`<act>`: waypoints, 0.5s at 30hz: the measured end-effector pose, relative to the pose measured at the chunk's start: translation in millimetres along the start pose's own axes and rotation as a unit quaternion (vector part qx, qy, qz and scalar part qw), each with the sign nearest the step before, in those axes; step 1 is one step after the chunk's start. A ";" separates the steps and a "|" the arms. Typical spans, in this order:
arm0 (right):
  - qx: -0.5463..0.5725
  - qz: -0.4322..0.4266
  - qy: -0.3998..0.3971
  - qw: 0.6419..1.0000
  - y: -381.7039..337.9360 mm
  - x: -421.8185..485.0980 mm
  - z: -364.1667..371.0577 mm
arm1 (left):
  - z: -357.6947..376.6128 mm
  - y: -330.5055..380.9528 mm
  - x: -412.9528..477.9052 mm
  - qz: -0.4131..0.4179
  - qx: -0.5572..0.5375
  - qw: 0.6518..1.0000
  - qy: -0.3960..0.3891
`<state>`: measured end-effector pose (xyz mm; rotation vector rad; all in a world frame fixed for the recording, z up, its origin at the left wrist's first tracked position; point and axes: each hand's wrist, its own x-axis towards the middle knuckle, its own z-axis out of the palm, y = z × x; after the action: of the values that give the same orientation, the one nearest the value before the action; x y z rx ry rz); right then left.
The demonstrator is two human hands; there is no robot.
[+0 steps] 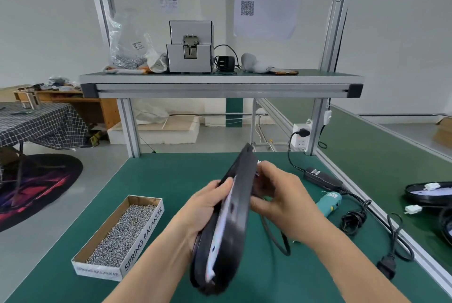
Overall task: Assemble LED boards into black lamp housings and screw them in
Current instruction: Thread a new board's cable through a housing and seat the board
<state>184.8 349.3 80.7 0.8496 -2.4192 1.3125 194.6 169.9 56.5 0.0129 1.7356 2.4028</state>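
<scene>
On the left of the green bench mat [171, 180] stands an open cardboard box of screws [119, 234]. In the middle, raised off the mat and tilted on edge, is a black lamp housing [238, 204] with a white LED board [220, 236] already seated inside. The left hand [208, 207] grips its near rim, thumb curled over the edge. The right hand [276, 195] curls its fingers against the housing's back; whether it also pinches the cable cannot be told. To the right, a teal electric screwdriver [329, 201] lies unheld, so screwing probably remains. Far right lies another housing [428, 192].
</scene>
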 end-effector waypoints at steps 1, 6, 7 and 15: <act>0.020 0.001 -0.016 1.000 2.7 1.5 -7.8 | -2.3 1.8 3.6 0.045 0.015 0.999 0.007; 0.275 0.198 -0.002 0.941 0.8 7.5 -42.9 | -11.1 17.0 12.5 0.216 0.138 0.967 -0.012; 0.273 0.238 -0.059 0.930 0.1 7.7 -40.2 | -9.4 19.5 12.1 0.240 0.174 0.955 -0.015; 0.274 0.144 -0.148 0.939 -3.3 7.9 -20.7 | -15.3 13.0 4.8 0.277 0.251 0.923 -0.088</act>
<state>179.6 362.1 98.3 0.8935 -2.4999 2.1802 186.3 152.3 63.4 0.8647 2.4445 2.0800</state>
